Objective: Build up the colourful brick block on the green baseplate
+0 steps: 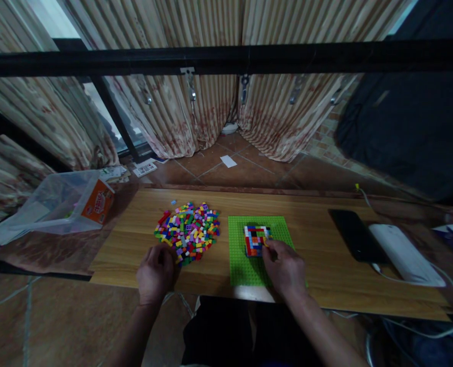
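Observation:
A green baseplate (238,270) lies on the wooden table, with a small square build of red, white, blue and orange toy bricks (254,243) on it. My right hand (286,267) is over the plate's right side, thumb and finger pinched on a small yellow brick (265,243) at the build's right edge. Left of the plate spreads a heap of loose, many-coloured toy bricks (191,229). At its near left edge rests my left hand (155,270), fingers curled in; whatever they may hold is hidden.
A black phone (356,234) and a white power bank (405,255) with a cable lie on the table's right. A clear plastic bin (68,199) with an orange label stands beyond the left end. A dark rail (218,60) crosses before the curtains (195,117).

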Demonstrator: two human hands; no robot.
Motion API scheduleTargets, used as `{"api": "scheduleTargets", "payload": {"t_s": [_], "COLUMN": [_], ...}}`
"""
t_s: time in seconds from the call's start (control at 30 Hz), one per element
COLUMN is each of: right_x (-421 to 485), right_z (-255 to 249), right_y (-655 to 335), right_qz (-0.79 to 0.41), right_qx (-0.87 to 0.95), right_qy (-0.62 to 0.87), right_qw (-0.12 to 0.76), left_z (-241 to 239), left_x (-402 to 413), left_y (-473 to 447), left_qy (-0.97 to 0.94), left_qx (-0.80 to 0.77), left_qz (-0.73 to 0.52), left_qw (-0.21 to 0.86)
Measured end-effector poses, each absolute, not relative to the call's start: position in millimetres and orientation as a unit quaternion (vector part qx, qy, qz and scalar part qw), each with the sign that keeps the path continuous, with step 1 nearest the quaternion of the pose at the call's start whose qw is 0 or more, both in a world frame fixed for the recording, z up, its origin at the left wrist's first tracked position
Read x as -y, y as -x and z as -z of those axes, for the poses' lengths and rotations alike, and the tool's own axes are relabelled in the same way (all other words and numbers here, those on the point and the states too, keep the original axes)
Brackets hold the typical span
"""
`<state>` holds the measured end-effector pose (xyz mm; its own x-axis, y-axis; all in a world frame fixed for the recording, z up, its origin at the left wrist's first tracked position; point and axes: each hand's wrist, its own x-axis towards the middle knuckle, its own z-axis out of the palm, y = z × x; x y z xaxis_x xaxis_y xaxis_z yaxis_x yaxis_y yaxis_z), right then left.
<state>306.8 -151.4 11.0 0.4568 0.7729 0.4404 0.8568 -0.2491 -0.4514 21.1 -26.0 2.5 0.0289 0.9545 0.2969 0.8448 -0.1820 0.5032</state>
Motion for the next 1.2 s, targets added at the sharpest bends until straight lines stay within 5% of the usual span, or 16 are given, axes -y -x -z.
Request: {"api": "scheduleTargets", "payload": {"t_s": [0.8,1.2], "right_x": [161,177], "right_z": [-13,-9], "right_y": [-318,-316], "right_qz": [-0.009,-0.004], "right_qx": [0.556,0.567], "right_qy": [0.785,0.755], "right_qw": [0.274,0.33], "left_z": [2,1], "left_x": [25,27], "left_y": [-19,-20], "left_qy": [-0.709,-0.717], "left_qx": [-0.641,-0.632], "left_qz": [-0.282,-0.285], "left_qw": [0.089,0.076]}}
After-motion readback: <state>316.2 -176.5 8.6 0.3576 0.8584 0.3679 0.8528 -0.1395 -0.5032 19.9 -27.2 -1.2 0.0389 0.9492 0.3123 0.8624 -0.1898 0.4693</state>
